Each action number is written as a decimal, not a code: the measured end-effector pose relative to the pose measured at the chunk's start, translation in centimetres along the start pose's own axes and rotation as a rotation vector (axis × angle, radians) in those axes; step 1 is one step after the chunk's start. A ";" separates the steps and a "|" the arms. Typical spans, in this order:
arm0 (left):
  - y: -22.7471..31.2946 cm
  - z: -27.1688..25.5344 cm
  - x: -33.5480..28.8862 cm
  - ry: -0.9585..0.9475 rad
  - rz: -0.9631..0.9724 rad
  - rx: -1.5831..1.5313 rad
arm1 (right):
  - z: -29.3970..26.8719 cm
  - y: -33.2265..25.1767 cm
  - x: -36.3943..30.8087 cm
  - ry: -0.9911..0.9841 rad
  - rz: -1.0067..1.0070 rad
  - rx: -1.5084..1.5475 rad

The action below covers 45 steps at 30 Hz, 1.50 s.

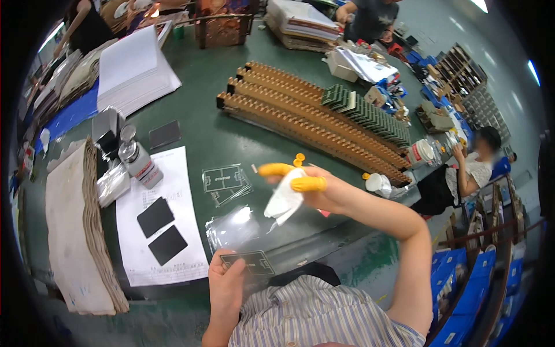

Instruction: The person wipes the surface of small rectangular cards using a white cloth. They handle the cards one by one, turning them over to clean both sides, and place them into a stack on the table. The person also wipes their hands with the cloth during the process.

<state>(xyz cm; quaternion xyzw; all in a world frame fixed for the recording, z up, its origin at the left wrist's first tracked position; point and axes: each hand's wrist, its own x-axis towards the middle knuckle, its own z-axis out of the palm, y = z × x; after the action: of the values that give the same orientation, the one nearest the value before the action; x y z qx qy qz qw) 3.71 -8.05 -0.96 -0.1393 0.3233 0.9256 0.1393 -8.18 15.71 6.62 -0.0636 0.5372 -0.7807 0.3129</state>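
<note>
At the table's near edge, my left hand [224, 283] pinches a thin dark rectangular panel [251, 263] with pale printed lines along its border. Yellow finger cots cover the thumb and a finger of my right hand [312, 184], which is raised over the table and closed on a crumpled white wipe [284, 198]. Its forearm reaches in from the right. Several similar printed panels [222, 179] overlap on the green table, left of the right hand. Between them and my left hand lies a shiny clear plastic sheet [232, 227].
Slotted brown racks [283, 118] stand across the table, one carrying several green boards [365, 114]. At left are a pump bottle [140, 159], a paper sheet [173, 269] with two black plates [167, 244], and a cardboard stack [75, 231]. Yellow finger cots [299, 158] lie beyond my right hand.
</note>
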 end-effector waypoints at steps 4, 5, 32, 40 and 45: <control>0.2 0.0 0.2 -0.050 -0.008 0.055 | 0.9 -0.7 4.9 -0.221 -0.171 0.178; 0.2 -0.1 0.2 -0.053 -0.034 0.074 | 1.5 -1.0 5.7 -0.187 -0.181 0.162; 5.1 -1.2 -0.3 -0.018 -0.111 0.255 | 12.4 -0.2 23.1 0.152 -1.174 -1.782; 4.9 -1.0 0.6 -0.070 -0.112 0.362 | 12.2 0.9 22.9 0.196 -1.020 -1.663; 4.9 -0.9 1.1 -0.115 -0.163 0.370 | 11.4 -0.9 20.4 0.141 -0.997 -1.236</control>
<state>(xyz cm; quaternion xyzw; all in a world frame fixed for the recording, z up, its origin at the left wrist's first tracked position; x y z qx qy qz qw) 1.15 -12.11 0.67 -0.0841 0.4667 0.8425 0.2554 -19.86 -4.56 7.30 -0.4091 0.7996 -0.3916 -0.1998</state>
